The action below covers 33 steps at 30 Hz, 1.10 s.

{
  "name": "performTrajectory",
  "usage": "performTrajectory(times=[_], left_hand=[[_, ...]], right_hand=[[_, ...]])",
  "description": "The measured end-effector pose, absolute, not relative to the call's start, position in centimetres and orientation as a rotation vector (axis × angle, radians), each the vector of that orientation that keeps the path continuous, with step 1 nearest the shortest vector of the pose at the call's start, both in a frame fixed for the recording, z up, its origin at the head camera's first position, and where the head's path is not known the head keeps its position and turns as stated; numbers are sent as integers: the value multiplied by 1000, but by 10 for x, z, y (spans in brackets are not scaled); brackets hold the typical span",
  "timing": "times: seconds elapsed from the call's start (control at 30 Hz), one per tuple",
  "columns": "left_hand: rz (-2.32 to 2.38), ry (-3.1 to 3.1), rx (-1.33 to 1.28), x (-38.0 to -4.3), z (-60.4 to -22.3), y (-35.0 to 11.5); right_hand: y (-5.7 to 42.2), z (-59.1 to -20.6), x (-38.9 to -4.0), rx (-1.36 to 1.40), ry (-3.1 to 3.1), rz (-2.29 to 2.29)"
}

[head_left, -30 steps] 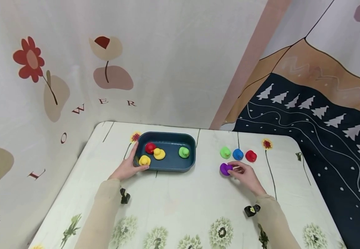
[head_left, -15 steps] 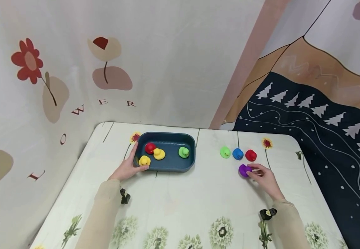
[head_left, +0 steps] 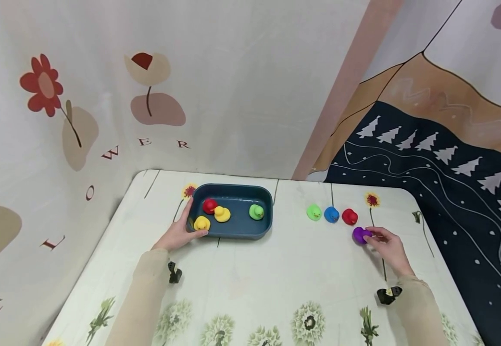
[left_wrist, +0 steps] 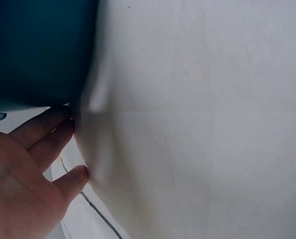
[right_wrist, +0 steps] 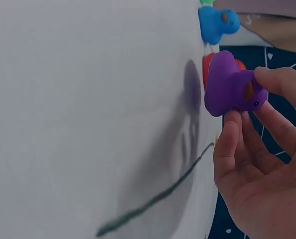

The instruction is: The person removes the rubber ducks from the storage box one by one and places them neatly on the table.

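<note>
A white table [head_left: 250, 278] with rounded far corners, its surface printed with pale puffball blooms [head_left: 309, 321] along the near side and red-and-yellow flowers [head_left: 372, 200] toward the far edge, stands against pale fabric walls [head_left: 242, 105]. To the left of the table and behind it, 6 dark-red letters [head_left: 110, 153] spell "FLOWER" below a red flower [head_left: 41, 85] and a beige bloom [head_left: 157, 66]. A pink band [head_left: 341, 86] slants up behind the table; to its right, white trees [head_left: 388, 135] line a navy hillside [head_left: 441, 192] beneath brown peaks [head_left: 454, 101]. Soft light casts blurred shadows on the table.
</note>
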<state>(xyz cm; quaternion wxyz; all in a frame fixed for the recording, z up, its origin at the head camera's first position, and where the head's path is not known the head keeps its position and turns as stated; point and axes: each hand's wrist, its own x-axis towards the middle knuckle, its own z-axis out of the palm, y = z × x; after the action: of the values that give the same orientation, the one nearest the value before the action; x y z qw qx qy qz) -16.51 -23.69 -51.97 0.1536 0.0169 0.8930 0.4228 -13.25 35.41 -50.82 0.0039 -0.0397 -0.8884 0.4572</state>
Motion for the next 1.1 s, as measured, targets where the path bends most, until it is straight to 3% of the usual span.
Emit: performTrajectory(times=[1.1], left_hand=[[1233,2567,67,-164,-522,-238]], right_hand=[[372,-499,-189,-264,-2861,1305]])
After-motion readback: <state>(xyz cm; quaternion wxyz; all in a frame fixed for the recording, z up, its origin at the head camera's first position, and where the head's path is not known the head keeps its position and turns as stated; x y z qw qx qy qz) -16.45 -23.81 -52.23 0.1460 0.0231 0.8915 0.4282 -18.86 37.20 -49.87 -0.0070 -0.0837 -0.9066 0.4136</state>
